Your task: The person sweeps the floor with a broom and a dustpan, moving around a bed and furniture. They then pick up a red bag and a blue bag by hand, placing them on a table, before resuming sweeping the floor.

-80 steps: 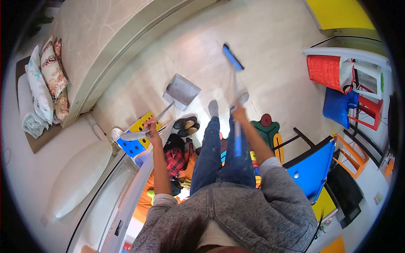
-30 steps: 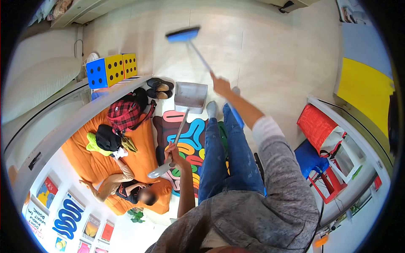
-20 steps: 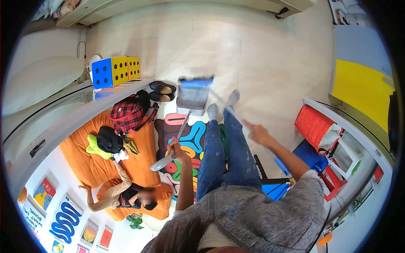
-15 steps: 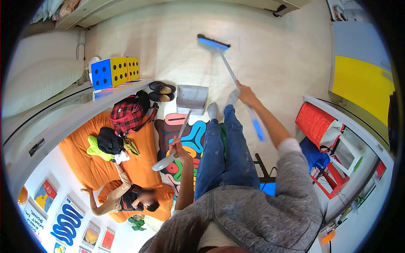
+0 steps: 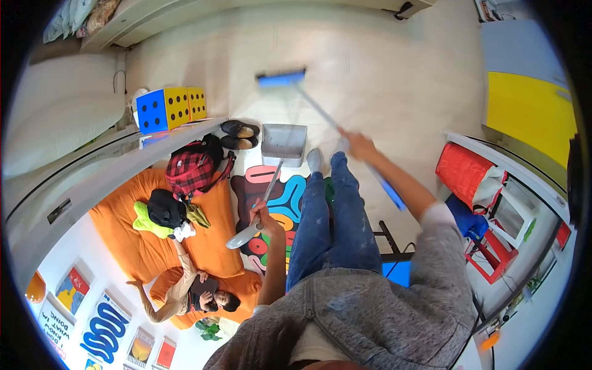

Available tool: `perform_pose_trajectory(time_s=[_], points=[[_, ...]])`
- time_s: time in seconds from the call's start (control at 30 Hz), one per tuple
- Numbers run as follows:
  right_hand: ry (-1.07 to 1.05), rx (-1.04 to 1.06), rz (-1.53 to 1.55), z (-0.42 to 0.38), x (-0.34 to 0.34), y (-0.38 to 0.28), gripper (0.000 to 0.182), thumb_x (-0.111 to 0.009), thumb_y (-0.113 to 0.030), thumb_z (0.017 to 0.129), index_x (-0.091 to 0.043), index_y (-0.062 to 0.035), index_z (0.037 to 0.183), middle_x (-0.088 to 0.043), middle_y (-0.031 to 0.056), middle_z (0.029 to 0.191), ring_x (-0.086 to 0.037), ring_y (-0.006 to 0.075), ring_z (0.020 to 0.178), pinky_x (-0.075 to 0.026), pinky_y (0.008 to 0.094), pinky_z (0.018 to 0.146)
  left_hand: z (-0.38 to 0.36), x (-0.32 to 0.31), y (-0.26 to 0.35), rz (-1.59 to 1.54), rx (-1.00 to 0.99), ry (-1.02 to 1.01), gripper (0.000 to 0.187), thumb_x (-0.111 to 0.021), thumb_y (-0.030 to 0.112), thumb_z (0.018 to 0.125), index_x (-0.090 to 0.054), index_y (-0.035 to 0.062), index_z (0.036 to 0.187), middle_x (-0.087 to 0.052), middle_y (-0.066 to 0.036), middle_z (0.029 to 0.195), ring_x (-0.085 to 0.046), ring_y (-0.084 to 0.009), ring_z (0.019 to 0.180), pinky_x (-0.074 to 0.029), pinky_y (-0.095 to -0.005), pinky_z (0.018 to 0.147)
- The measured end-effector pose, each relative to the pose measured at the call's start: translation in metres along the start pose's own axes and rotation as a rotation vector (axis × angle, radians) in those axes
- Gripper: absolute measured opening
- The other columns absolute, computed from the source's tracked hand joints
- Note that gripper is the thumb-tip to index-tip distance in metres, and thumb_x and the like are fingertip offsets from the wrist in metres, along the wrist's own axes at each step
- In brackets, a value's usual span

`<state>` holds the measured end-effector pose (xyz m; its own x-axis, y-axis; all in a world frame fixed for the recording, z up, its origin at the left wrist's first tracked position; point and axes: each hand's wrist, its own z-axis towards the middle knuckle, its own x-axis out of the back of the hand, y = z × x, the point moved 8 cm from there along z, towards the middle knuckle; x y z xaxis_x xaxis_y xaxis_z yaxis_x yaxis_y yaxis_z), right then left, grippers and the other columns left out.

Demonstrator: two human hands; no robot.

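My right hand [image 5: 359,147] is closed around the grey handle of a broom [image 5: 318,111] whose blue head [image 5: 281,79] is over the pale floor, ahead of the dustpan. The broom's blue handle end [image 5: 393,195] sticks out behind my wrist. Closed on the long handle of a grey dustpan [image 5: 296,159], my left hand [image 5: 262,217] is lower in view. The dustpan lies on the floor at the edge of the patterned rug, its tray beside the black shoes. Specks show inside the tray.
Black shoes [image 5: 239,134] sit left of the dustpan. A colourful rug [image 5: 285,200] lies by my legs. On the orange sofa [image 5: 120,231] are a red checked backpack [image 5: 192,171] and a person [image 5: 179,296]. A red bag [image 5: 464,172] stands at right.
The broom head has swept left and a little toward me, nearer the dustpan, and its handle slants more. My left hand and the dustpan stay nearly in place.
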<state>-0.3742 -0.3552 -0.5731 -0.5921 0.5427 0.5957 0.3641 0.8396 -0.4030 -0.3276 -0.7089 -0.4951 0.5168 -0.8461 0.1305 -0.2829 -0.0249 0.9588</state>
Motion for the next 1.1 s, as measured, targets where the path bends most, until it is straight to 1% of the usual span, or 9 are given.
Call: perform_pose_trajectory(time_s=[0.07, 0.17, 0.37, 0.43, 0.5, 0.63, 0.77, 0.93, 1.1], points=[[0.212, 0.055, -0.051, 0.077, 0.02, -0.022, 0.056, -0.045, -0.01, 0.063, -0.029, -0.0132, 0.117, -0.053, 0.0155, 0.082, -0.054, 0.0287, 0.072, -0.044, 0.0402, 0.059, -0.004, 0.001, 0.002, -0.012, 0.051, 0.033, 0.005, -0.052, 0.0, 0.069, -0.05, 0.0042, 0.066, -0.053, -0.01, 0.081, -0.047, -0.0123, 0.075, -0.033, -0.02, 0.055], [0.115, -0.061, -0.013, 0.105, -0.017, -0.039, 0.054, -0.043, -0.01, 0.066, -0.026, -0.0106, 0.118, -0.053, 0.0153, 0.08, -0.055, 0.0272, 0.071, -0.043, 0.0397, 0.057, -0.003, 0.002, 0.008, 0.033, 0.019, 0.033, 0.007, -0.05, -0.002, 0.069, -0.05, 0.004, 0.067, -0.053, -0.011, 0.084, -0.048, -0.013, 0.075, -0.034, -0.02, 0.057], [-0.133, 0.068, 0.068, -0.064, -0.083, -0.02, 0.056, -0.046, -0.014, 0.063, -0.029, -0.0142, 0.117, -0.052, 0.0165, 0.086, -0.052, 0.0296, 0.079, -0.042, 0.0397, 0.063, 0.01, 0.008, -0.006, 0.017, 0.006, 0.005, 0.008, -0.048, -0.004, 0.07, -0.05, 0.0038, 0.068, -0.054, -0.011, 0.081, -0.048, -0.0147, 0.082, -0.035, -0.0202, 0.06], [-0.375, -0.149, 0.24, -0.12, -0.058, -0.003, 0.06, -0.05, -0.013, 0.059, -0.033, -0.0201, 0.117, -0.052, 0.0155, 0.087, -0.051, 0.029, 0.08, -0.041, 0.0383, 0.068, 0.014, 0.009, -0.006, -0.037, 0.002, -0.009, 0.008, -0.048, -0.004, 0.07, -0.049, 0.0031, 0.067, -0.053, -0.012, 0.079, -0.049, -0.0174, 0.084, -0.036, -0.0213, 0.061], [0.023, 0.072, 0.352, -0.152, -0.053, 0.036, 0.064, -0.05, -0.01, 0.058, -0.032, -0.0214, 0.118, -0.053, 0.016, 0.08, -0.054, 0.0268, 0.069, -0.043, 0.0352, 0.063, 0.015, 0.01, 0.003, 0.005, 0.028, -0.026, 0.008, -0.048, -0.005, 0.069, -0.048, 0.0027, 0.065, -0.053, -0.012, 0.078, -0.049, -0.0188, 0.085, -0.037, -0.0234, 0.066], [0.05, -0.347, 0.643, -0.161, 0.002, 0.081, 0.065, -0.048, -0.006, 0.058, -0.028, -0.0138, 0.12, -0.047, 0.0085, 0.053, -0.047, 0.0147, 0.042, -0.042, 0.0264, 0.041, 0.02, 0.016, 0.013, 0.05, -0.023, -0.141, 0.01, -0.047, -0.007, 0.068, -0.047, 0.0015, 0.063, -0.053, -0.012, 0.074, -0.05, -0.0203, 0.085, -0.038, -0.0289, 0.074], [0.264, -0.401, 0.838, -0.086, -0.048, 0.112, 0.066, -0.048, -0.006, 0.061, -0.021, -0.0025, 0.121, -0.046, 0.0079, 0.052, -0.047, 0.016, 0.042, -0.042, 0.0275, 0.036, 0.024, -0.003, 0.038, 0.205, -0.057, -0.261, 0.01, -0.046, -0.011, 0.068, -0.048, -0.0015, 0.064, -0.052, -0.006, 0.066, -0.051, -0.0168, 0.072, -0.04, -0.0269, 0.074], [0.081, -0.444, 0.697, -0.105, -0.162, -0.021, 0.065, -0.048, -0.005, 0.059, -0.024, -0.001, 0.119, -0.053, 0.0233, 0.072, -0.054, 0.0234, 0.045, -0.045, 0.0305, 0.04, 0.026, -0.011, 0.032, 0.235, -0.169, -0.273, 0.009, -0.048, -0.006, 0.07, -0.047, -0.0013, 0.062, -0.051, -0.006, 0.063, -0.051, -0.0147, 0.071, -0.039, -0.0306, 0.078], [-0.271, -0.27, 0.863, -0.16, -0.093, -0.035, 0.065, -0.049, -0.006, 0.057, -0.029, -0.0098, 0.119, -0.053, 0.0142, 0.063, -0.048, 0.0167, 0.039, -0.043, 0.0254, 0.038, 0.032, -0.005, 0.016, 0.195, -0.187, -0.315, 0.01, -0.048, -0.007, 0.068, -0.047, -0.0006, 0.061, -0.05, -0.006, 0.061, -0.052, -0.0144, 0.065, -0.038, -0.032, 0.08]])
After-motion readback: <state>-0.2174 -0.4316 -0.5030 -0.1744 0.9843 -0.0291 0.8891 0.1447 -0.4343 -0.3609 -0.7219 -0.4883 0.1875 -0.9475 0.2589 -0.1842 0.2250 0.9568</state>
